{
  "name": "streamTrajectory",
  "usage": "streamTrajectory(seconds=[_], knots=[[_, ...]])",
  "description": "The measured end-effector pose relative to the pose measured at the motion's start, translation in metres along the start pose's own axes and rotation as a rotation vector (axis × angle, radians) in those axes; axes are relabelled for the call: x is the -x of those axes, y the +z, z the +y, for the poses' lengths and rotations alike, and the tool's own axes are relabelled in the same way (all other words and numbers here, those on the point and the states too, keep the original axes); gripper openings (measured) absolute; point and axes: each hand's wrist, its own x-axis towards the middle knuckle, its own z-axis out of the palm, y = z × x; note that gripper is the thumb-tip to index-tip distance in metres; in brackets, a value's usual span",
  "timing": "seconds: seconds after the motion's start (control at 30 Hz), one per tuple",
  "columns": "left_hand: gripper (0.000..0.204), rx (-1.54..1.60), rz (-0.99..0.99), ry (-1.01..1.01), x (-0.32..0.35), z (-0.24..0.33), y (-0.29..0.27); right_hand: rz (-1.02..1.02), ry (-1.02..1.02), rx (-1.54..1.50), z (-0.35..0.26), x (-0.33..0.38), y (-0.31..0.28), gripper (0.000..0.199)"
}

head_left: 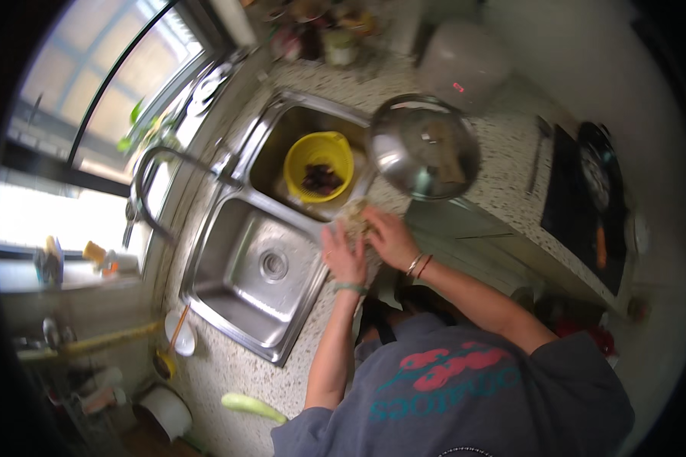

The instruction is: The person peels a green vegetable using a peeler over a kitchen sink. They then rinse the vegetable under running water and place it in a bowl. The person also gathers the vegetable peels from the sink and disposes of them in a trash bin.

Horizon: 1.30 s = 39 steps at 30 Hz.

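Note:
My left hand (343, 259) and my right hand (389, 238) meet over the speckled counter at the sink's edge. Together they hold a small pale beige clump (356, 215); blur hides what it is. Just beyond it a shiny steel bowl (424, 147) rests on the counter. A yellow colander (319, 154) with dark pieces in it stands in the far sink basin (278, 145). The near sink basin (244, 278) lies left of my left hand and holds nothing.
A curved faucet (151, 180) arches at the sink's left, below a window. A black hob (579, 206) with a pan lies at the right, a white cooker (465, 65) behind. A green cucumber (253, 407) and white bowls lie on the near counter.

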Motion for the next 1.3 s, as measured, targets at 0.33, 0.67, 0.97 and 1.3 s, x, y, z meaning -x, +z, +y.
streamTrajectory(seconds=[0.33,0.67,0.97,1.3], knots=[[0.036,1.136,-0.231,-0.076,-0.029,0.164,0.048,0.319,0.118,-0.647,0.011,0.003,-0.144,0.019],[0.056,1.047,-0.582,-0.007,-0.114,0.199,0.054,0.432,0.282,-0.818,0.027,-0.021,-0.192,0.032],[0.036,1.222,0.038,0.175,-0.257,0.263,0.005,0.586,0.012,-0.774,-0.020,-0.189,-0.241,0.027],[0.039,1.183,0.457,0.308,-0.350,0.318,0.005,0.688,-0.203,-0.177,-0.029,-0.341,-0.317,0.029]])
